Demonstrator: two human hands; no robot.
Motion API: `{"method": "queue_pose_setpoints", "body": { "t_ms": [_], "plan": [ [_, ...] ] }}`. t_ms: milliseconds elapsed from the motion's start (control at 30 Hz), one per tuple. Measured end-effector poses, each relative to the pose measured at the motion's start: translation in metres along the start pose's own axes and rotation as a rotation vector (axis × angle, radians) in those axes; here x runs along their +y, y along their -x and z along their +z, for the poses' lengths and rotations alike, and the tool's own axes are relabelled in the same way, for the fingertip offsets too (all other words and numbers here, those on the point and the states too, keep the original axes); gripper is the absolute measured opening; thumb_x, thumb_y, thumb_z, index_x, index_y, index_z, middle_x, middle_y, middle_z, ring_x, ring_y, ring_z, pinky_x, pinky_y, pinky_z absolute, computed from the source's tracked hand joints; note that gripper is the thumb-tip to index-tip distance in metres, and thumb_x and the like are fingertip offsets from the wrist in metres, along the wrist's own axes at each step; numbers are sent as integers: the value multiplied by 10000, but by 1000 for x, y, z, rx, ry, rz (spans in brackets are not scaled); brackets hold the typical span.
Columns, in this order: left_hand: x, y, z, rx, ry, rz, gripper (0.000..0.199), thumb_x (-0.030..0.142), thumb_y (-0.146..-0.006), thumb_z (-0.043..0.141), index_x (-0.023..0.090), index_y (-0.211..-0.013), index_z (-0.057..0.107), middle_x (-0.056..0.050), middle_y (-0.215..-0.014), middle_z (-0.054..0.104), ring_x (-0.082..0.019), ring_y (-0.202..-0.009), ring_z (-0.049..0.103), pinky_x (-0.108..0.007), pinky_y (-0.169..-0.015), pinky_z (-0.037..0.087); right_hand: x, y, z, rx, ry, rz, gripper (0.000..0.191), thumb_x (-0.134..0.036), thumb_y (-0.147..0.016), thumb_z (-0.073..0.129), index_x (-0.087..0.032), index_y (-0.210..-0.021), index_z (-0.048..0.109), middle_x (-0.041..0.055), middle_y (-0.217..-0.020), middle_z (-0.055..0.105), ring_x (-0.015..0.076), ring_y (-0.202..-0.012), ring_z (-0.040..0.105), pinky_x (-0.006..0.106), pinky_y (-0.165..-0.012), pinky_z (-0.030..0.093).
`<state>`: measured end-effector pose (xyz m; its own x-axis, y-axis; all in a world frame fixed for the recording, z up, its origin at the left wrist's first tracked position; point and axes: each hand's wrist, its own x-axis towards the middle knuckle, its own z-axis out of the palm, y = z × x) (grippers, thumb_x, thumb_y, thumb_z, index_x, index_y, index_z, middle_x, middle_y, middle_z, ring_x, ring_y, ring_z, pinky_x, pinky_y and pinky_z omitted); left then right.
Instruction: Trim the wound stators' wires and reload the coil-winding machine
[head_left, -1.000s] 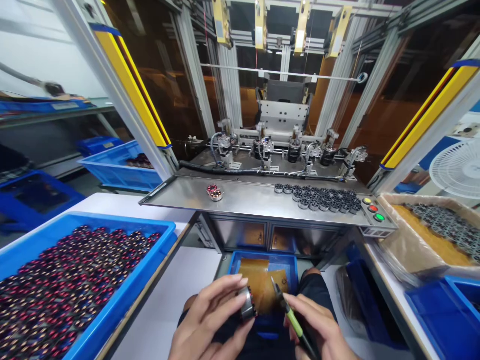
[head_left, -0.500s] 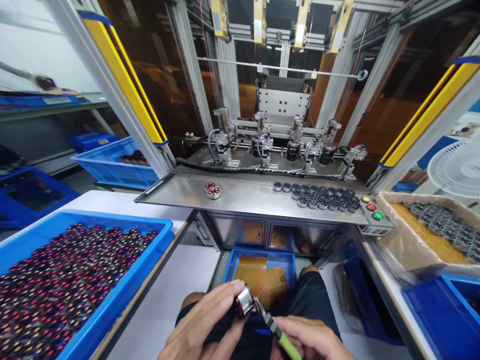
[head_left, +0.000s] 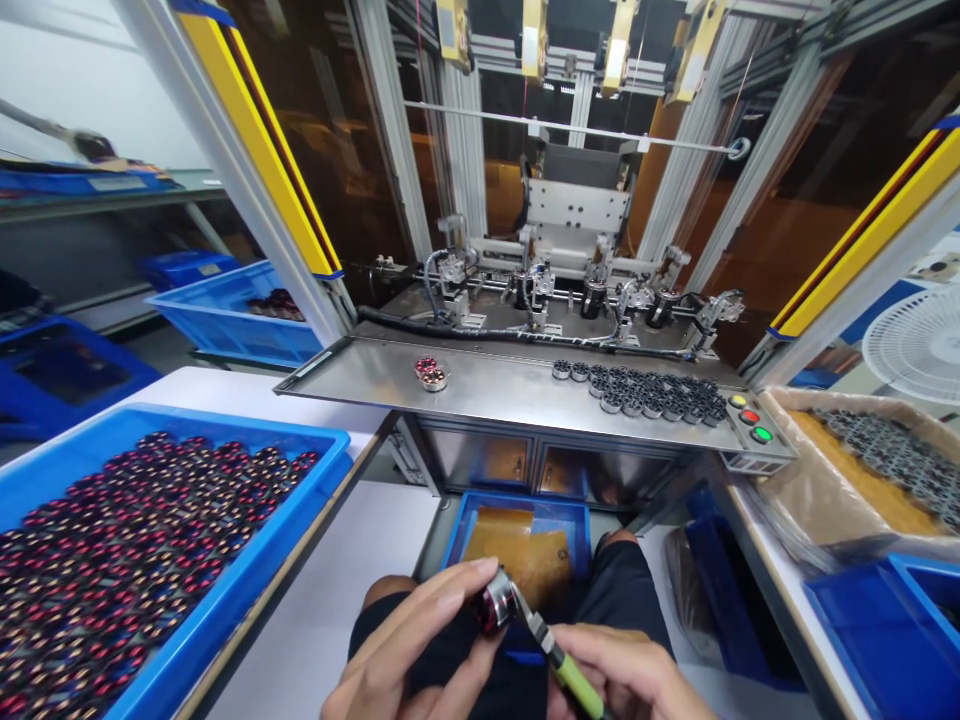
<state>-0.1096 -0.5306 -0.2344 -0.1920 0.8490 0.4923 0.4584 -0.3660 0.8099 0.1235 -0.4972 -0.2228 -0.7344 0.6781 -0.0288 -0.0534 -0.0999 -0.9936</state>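
Observation:
My left hand (head_left: pixel 420 645) pinches a motor stator (head_left: pixel 496 602), a short silver ring with dark red windings, between thumb and fingers above my lap. In my right hand (head_left: pixel 626 665) are cutting pliers (head_left: pixel 559 655) with green handles. Their jaw tips meet the stator's right side; whether they grip a wire there is too small to tell. Two wound stators (head_left: pixel 431 375) sit together on the metal ledge (head_left: pixel 495 395) in front. Farther right on that ledge stands a cluster of black-and-silver stator cores (head_left: pixel 645 390).
A blue tray (head_left: pixel 341 450) full of wound stators is at my left. Below my hands lies a blue bin (head_left: pixel 450 540) with brown sheets. A winding machine (head_left: pixel 574 210) stands ahead, its button box (head_left: pixel 757 450) at right near a plastic-lined carton (head_left: pixel 810 490). A white fan (head_left: pixel 919 345) is beyond.
The stator has turned in my left hand, showing more of its red windings. The plier tips have shifted slightly along its right side. The camera view has moved a little.

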Motion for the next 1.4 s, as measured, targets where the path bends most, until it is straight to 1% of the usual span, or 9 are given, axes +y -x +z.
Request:
{"method": "queue_pose_setpoints", "body": {
  "t_ms": [300,400,533,633,800,933,1067,1200,1400],
  "plan": [
    [2,0,3,52,-67,152,601,31,-726,769,261,-1259,614,-36,-1084,795,-216,-916,777,-308,-887,634,3,-1,-2,28,102,-17,727,-637,-742,722,-171,-1296,654,6,-686,528,93,-563,421,215,-534,367],
    [1,0,7,67,-53,164,632,-2,-709,768,269,-1258,609,-21,-1086,793,-196,-935,771,-289,-917,616,9,2,-7,83,118,37,712,-573,-804,688,-198,-1397,568,50,-819,609,101,-607,509,212,-568,433],
    [-5,-3,12,135,280,-17,578,6,-707,784,263,-1199,622,-32,-1087,789,-200,-964,762,-281,-894,617,15,9,-13,152,93,-20,687,-429,-823,686,-252,-1460,498,133,-1149,637,200,-922,664,344,-843,545],
    [-6,-7,12,69,756,-352,521,177,-716,848,250,-1171,605,-77,-1073,782,-226,-920,765,-292,-795,630,3,5,-18,193,262,-102,634,-300,-838,630,-272,-1458,501,120,-1148,657,216,-952,678,380,-885,552],
    [-3,-6,11,-52,1203,-731,655,464,-673,865,260,-1238,604,-69,-985,738,-159,-727,704,-250,-662,572,-42,-67,-44,373,908,-217,609,-163,-803,563,-164,-1411,536,126,-1167,670,240,-1055,642,398,-984,509],
    [-1,1,11,-56,1271,-786,607,507,-719,819,276,-1242,615,-61,-1001,708,-146,-757,668,-255,-701,548,-52,-168,-81,449,1128,-165,636,-114,-762,655,-84,-1384,526,145,-1206,644,237,-1090,617,386,-1023,482],
    [-2,4,7,-41,1268,-772,608,509,-722,814,271,-1242,607,-66,-1034,696,-137,-735,645,-251,-683,534,-33,-241,-105,442,1241,-114,402,-292,-911,672,-155,-1279,584,110,-1272,615,258,-1139,609,489,-995,498],
    [-3,3,2,-10,1253,-783,611,507,-713,822,265,-1229,604,-64,-1031,690,-131,-707,640,-236,-646,528,-19,-269,-112,467,1330,-122,380,-358,-957,625,-176,-1286,576,105,-1323,585,270,-1182,589,510,-993,502],
    [-5,-1,3,8,1256,-773,594,445,-707,849,264,-1213,595,-48,-1030,683,-122,-732,664,-211,-655,531,-14,-274,-117,482,1433,-110,382,-360,-956,625,-176,-1288,577,105,-1322,586,270,-1185,588,511,-997,499]
  ]
}}
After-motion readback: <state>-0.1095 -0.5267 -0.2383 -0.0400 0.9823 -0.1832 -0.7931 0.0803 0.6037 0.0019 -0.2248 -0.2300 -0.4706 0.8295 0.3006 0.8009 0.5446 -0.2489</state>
